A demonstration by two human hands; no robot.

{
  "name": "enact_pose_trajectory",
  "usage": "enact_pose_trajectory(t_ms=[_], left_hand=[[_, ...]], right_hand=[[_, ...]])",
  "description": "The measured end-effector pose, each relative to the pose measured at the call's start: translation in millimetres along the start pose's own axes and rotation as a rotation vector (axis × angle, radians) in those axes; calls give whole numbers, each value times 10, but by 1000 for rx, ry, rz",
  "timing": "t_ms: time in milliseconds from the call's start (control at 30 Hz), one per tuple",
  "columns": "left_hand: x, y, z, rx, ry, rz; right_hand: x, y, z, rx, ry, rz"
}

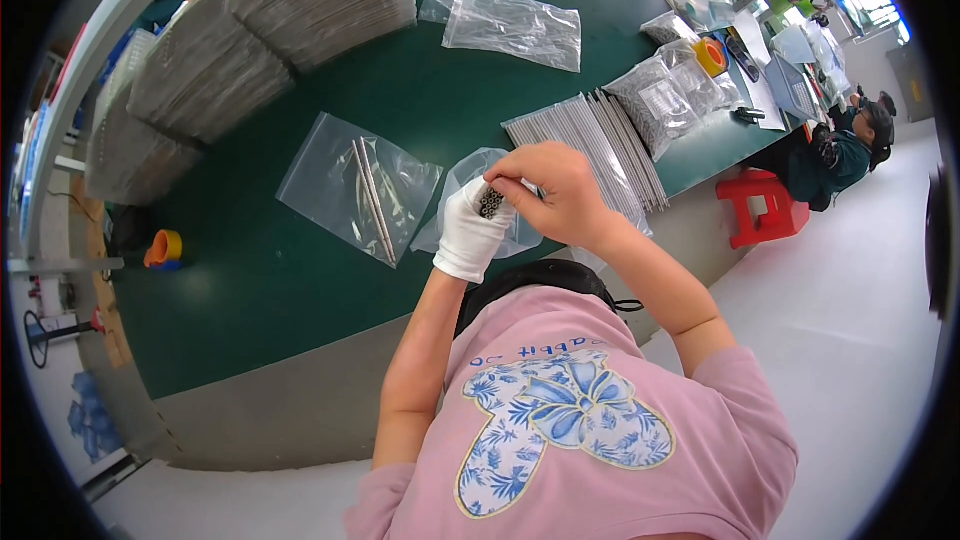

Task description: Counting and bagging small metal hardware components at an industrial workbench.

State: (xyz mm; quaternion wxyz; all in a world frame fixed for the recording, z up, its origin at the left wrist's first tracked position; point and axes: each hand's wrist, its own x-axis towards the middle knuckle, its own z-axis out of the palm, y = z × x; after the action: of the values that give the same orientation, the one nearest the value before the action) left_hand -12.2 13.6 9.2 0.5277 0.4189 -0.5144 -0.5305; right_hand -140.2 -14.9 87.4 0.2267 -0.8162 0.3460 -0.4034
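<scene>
My left hand [472, 235], in a white glove, is closed around a bundle of thin metal tubes [491, 203], whose round open ends face up. My bare right hand [558, 192] reaches over from the right, thumb and forefinger pinched together at the top of the bundle. What sits between those fingertips is hidden. Beneath both hands lies a clear plastic bag [520, 238]. To the left, a flat clear zip bag [318, 178] has a few slim metal rods [372, 198] lying on or in it; I cannot tell which.
Right of my hands, many long metal tubes [570, 142] lie side by side, partly under plastic. Beyond them are filled bags of small parts [655, 100] and orange tape [711, 57]. Stacked trays [325, 0] stand far left. A person [840, 155] sits near a red stool [762, 208].
</scene>
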Motion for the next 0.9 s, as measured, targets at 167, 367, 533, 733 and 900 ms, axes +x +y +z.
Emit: enact_pose_trajectory(t_ms=[167, 367, 533, 733, 900], left_hand=[[17, -22, 3, 7, 11, 105], [3, -35, -4, 83, 16, 140], [-4, -33, -4, 95, 25, 135], [19, -60, -15, 114, 8, 160], [56, -134, -46, 172, -25, 246]], right_hand=[[27, -53, 12, -177, 21, -217], [16, -54, 42, -188, -7, -210], [22, -57, 41, -190, 2, -229], [20, -89, 27, -207, -10, -194], [37, -163, 16, -244, 8, -243]])
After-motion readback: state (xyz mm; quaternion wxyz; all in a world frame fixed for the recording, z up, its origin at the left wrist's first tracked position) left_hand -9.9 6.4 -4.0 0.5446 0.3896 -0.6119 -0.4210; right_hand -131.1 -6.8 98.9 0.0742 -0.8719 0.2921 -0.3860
